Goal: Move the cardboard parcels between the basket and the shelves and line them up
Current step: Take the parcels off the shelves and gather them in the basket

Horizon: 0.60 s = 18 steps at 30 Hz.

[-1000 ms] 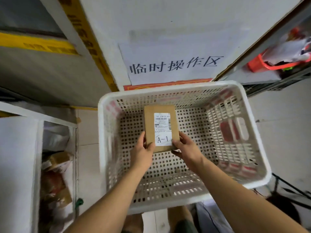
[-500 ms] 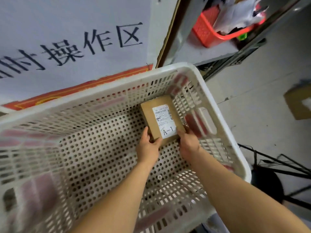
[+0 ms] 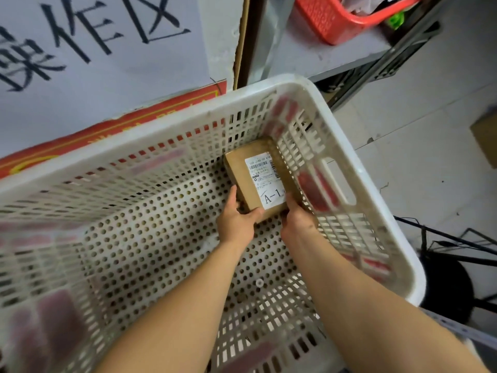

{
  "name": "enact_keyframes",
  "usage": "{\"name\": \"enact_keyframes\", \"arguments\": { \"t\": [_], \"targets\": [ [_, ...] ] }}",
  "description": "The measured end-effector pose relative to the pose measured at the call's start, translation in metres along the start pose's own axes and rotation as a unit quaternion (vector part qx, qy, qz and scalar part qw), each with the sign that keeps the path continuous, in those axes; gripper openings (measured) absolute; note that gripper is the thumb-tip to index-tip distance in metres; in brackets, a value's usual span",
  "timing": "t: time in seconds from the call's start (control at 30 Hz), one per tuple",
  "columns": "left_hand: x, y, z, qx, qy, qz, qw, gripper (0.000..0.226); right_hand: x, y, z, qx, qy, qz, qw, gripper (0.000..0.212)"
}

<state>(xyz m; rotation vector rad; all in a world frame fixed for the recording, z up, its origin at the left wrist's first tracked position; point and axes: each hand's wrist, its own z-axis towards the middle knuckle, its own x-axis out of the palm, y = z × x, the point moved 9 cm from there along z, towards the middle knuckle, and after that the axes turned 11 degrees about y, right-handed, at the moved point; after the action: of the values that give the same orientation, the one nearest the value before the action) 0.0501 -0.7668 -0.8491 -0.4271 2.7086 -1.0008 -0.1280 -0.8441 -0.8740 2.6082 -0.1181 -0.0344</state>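
Parcel (image 3: 258, 181) shifted from basket (image 3: 304, 86) centre to far right corner | left hand (image 3: 236, 219), right hand (image 3: 297, 220) gripping its near end | advise: seat flush against walls, label up.

The white basket (image 3: 317, 103) is open at the top, and its perforated floor lies bare on the left and near side. The cardboard parcel (image 3: 242, 179) fills the far right corner, close against the right wall and far wall, so there is little gap there. Both hands, left hand (image 3: 236, 222) and right hand (image 3: 297, 219), block the parcel's near end. A shelf (image 3: 322, 57) with a red basket (image 3: 330, 20) overhangs beyond the far right rim.
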Motion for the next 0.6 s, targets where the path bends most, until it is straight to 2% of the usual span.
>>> {"name": "enact_keyframes", "arguments": {
  "t": [0.07, 0.17, 0.27, 0.37, 0.47, 0.6],
  "targets": [
    [-0.003, -0.004, 0.002, -0.012, 0.027, 0.037, 0.999, 0.099, -0.003, 0.004, 0.001, -0.009, -0.001, -0.017, 1.0, 0.038],
    [-0.003, -0.012, -0.01, -0.022, 0.095, 0.078, 0.992, 0.098, 0.012, 0.013, -0.022, 0.01, 0.07, -0.084, 0.994, 0.042],
    [-0.019, -0.024, -0.039, -0.001, 0.102, 0.104, 0.989, 0.077, 0.016, 0.019, -0.05, 0.006, 0.075, -0.155, 0.985, 0.032],
    [-0.054, -0.032, -0.079, 0.018, 0.067, 0.147, 0.987, 0.052, 0.027, 0.024, -0.093, -0.042, 0.078, -0.324, 0.942, 0.052],
    [-0.097, -0.042, -0.129, 0.045, 0.028, 0.193, 0.98, 0.04, 0.062, 0.04, -0.171, -0.14, 0.118, -0.457, 0.87, 0.046],
    [-0.16, -0.068, -0.211, 0.086, -0.048, 0.293, 0.951, 0.038, 0.13, 0.053, -0.276, -0.294, 0.193, -0.611, 0.709, 0.04]
  ]
}}
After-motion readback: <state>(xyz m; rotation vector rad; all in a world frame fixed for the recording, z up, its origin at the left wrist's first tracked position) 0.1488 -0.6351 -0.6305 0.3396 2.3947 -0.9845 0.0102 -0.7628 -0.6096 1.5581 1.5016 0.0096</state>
